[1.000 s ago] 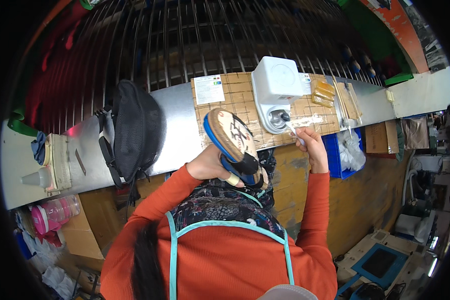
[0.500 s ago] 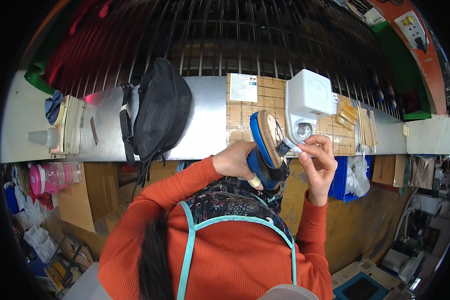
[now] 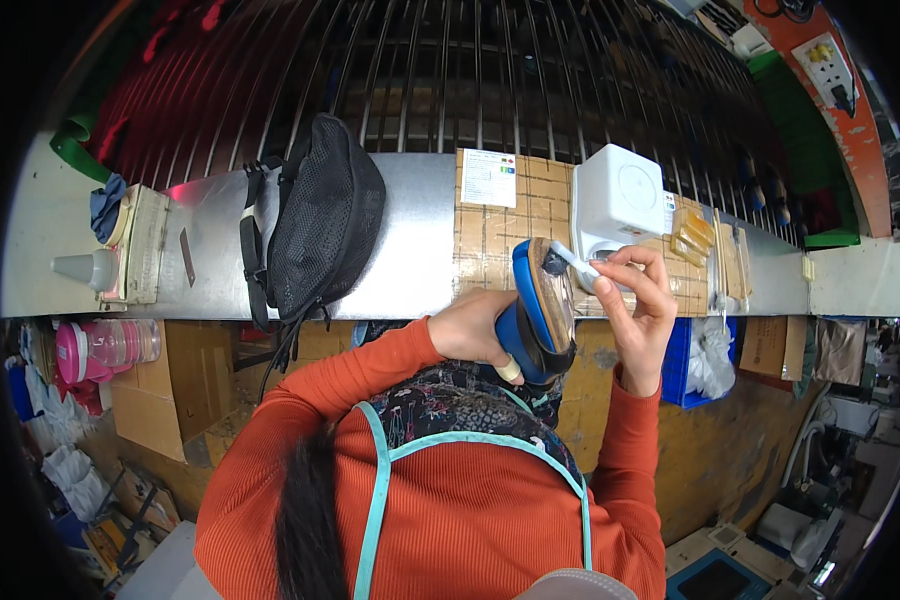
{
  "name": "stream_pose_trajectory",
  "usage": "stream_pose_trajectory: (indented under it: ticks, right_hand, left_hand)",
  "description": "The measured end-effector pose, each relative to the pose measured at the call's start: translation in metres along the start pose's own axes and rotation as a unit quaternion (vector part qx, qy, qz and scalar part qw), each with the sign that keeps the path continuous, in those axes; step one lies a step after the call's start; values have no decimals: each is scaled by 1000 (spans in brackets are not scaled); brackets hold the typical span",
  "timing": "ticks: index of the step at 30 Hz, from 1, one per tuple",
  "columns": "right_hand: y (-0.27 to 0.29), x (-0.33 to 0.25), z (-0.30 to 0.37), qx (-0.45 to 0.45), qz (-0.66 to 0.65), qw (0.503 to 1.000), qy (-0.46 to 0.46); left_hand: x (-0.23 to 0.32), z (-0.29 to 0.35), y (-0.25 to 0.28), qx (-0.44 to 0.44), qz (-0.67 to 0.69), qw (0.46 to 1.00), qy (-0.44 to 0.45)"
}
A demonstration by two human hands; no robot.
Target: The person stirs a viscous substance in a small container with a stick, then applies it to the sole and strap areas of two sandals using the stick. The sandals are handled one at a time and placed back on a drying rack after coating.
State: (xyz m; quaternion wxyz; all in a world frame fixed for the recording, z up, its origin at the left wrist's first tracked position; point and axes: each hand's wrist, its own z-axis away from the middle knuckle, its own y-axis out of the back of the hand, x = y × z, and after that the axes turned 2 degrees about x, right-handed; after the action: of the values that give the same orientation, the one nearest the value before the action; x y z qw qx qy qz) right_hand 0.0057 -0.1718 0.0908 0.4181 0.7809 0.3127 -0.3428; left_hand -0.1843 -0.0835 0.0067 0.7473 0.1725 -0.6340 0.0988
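My left hand (image 3: 472, 328) is wrapped round a blue and black shoe (image 3: 524, 290) held with its sole (image 3: 554, 292) turned up. The sole has a tan rim and a glossy, wet-looking middle. In my right hand (image 3: 638, 305), thumb and fingers pinch the white handle of a small brush (image 3: 571, 256). Its dark tip touches the sole close to the far end. Just beyond my right hand stands a white dispenser (image 3: 618, 195) with a block-shaped top; my fingers hide part of its lower cup.
Taped cardboard (image 3: 485, 240) with a printed sheet covers part of the metal bench (image 3: 410, 230). A black mesh waist bag (image 3: 325, 225) lies to the left. Yellow translucent blocks (image 3: 692, 235) sit right of the dispenser. Metal bars (image 3: 440, 80) run behind the bench. A blue bin (image 3: 676, 370) stands below.
The brush tip has moved from the sole's middle toward its far end. The shoe has tilted and shifted slightly right and nearer. My right hand has moved a little away from me.
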Motion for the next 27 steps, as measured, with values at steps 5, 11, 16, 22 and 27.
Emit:
stream_pose_trajectory:
  ticks: [5, 11, 16, 22, 27]
  right_hand:
    - [0, 4, -6, 12, 22, 999, 36]
    - [2, 8, 0, -16, -43, 998, 43]
    - [3, 11, 4, -17, -55, 998, 36]
    - [3, 14, 6, -18, -68, 997, 27]
    - [5, 15, 8, -37, -89, 995, -16]
  left_hand:
    - [-4, 0, -2, 4, -3, 1000, -27]
    - [-3, -4, 2, -45, 87, 995, 36]
    - [1, -6, 5, -59, 105, 992, 45]
    - [3, -9, 6, -75, 147, 986, 28]
    - [9, -9, 8, -98, 217, 971, 29]
